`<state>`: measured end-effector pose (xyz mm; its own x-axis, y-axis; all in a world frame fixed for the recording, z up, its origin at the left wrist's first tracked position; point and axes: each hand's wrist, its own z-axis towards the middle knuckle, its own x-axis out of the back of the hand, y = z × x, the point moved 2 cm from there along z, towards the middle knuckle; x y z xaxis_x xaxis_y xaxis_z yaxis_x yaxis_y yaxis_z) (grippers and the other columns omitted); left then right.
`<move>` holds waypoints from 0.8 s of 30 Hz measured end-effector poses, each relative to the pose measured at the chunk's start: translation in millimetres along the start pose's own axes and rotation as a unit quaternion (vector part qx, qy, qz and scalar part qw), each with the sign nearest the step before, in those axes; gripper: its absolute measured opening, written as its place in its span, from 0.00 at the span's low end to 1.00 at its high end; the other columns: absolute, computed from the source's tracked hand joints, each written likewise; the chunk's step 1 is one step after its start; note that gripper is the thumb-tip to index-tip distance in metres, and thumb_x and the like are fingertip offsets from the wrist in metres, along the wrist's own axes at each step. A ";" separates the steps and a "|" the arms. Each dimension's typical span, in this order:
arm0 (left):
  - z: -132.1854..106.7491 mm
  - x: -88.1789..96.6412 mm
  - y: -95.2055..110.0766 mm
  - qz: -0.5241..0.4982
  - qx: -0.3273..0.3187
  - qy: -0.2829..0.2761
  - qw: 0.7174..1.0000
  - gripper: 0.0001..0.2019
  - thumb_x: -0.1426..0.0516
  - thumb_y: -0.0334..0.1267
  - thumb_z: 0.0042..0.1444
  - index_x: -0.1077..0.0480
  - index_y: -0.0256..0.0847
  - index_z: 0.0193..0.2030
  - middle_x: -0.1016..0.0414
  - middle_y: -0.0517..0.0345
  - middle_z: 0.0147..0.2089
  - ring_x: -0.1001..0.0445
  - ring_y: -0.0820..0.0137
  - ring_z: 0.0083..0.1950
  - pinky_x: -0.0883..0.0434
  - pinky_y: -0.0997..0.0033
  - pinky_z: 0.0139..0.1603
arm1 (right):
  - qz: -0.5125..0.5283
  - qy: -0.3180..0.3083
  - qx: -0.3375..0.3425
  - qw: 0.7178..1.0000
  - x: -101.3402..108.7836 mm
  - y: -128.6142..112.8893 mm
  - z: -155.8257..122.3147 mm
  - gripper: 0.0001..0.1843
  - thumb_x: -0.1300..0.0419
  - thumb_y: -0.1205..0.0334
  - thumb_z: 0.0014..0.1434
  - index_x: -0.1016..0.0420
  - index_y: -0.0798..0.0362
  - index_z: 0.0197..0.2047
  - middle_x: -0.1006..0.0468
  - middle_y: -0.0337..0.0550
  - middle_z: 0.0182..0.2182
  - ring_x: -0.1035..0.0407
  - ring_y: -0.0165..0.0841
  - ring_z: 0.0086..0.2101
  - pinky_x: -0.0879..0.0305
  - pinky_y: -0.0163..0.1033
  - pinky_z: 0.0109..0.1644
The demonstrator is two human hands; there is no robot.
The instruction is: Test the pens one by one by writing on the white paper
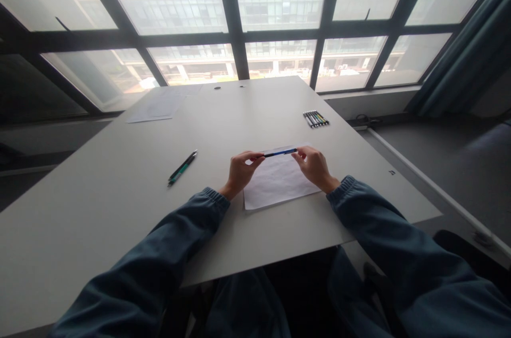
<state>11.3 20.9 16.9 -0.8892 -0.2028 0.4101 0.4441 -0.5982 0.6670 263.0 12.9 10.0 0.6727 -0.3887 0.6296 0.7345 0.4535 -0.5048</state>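
A blue pen (280,153) is held level between both hands, a little above a white sheet of paper (275,183) on the grey table (120,205). My left hand (240,170) pinches the pen's left end with closed fingers. My right hand (314,165) pinches its right end the same way. Both forearms wear dark blue sleeves.
A green and black pen (182,167) lies on the table to the left. A row of several pens (316,118) lies at the far right. Another paper sheet (154,109) rests at the far left corner. Large windows stand behind; a curtain (467,56) hangs right.
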 end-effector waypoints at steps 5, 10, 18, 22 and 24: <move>0.8 -0.5 -0.2 -0.002 -0.001 -0.002 1.000 0.08 0.35 0.43 0.58 0.18 0.41 0.39 0.18 0.55 0.35 0.23 0.69 0.34 0.25 0.68 0.41 | -0.020 0.020 0.026 0.999 4.5 -2.9 1.6 0.25 0.36 0.54 0.63 0.31 0.54 0.60 0.22 0.52 0.44 0.29 0.44 0.40 0.33 0.49 0.48; 0.3 -1.1 3.6 -0.010 -0.005 -0.025 1.000 0.08 0.35 0.43 0.58 0.18 0.42 0.39 0.18 0.55 0.35 0.23 0.68 0.34 0.25 0.68 0.40 | 0.006 -0.011 0.077 0.997 3.0 -10.9 0.8 0.21 0.34 0.60 0.61 0.30 0.50 0.56 0.22 0.49 0.43 0.30 0.46 0.44 0.36 0.51 0.52; -1.5 -2.1 -1.5 -0.038 -0.003 -0.050 0.998 0.09 0.35 0.43 0.58 0.18 0.43 0.42 0.18 0.54 0.37 0.22 0.67 0.36 0.25 0.66 0.40 | 0.016 -0.035 0.089 0.995 3.0 -12.9 0.0 0.03 0.37 0.60 0.64 0.26 0.50 0.40 0.21 0.45 0.38 0.30 0.42 0.42 0.40 0.47 0.49; -2.3 -2.7 -3.6 -0.048 -0.009 -0.048 0.998 0.14 0.33 0.44 0.56 0.19 0.44 0.48 0.18 0.54 0.38 0.22 0.67 0.37 0.24 0.64 0.43 | 0.014 -0.037 0.095 0.995 4.4 -13.6 0.2 0.06 0.41 0.58 0.67 0.26 0.50 0.40 0.21 0.46 0.38 0.30 0.41 0.42 0.41 0.46 0.49; -2.2 -2.5 -3.8 -0.049 -0.007 -0.039 0.998 0.19 0.32 0.44 0.54 0.21 0.44 0.53 0.17 0.55 0.39 0.22 0.67 0.37 0.24 0.63 0.46 | 0.017 -0.040 0.097 0.994 4.0 -13.7 0.2 0.06 0.42 0.58 0.68 0.26 0.50 0.40 0.21 0.45 0.38 0.30 0.41 0.41 0.41 0.46 0.49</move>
<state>11.5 22.0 12.0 -0.9171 -0.0820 0.3900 0.3525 -0.6236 0.6978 255.6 5.3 19.5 0.6819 -0.3096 0.6627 0.6756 0.6138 -0.4084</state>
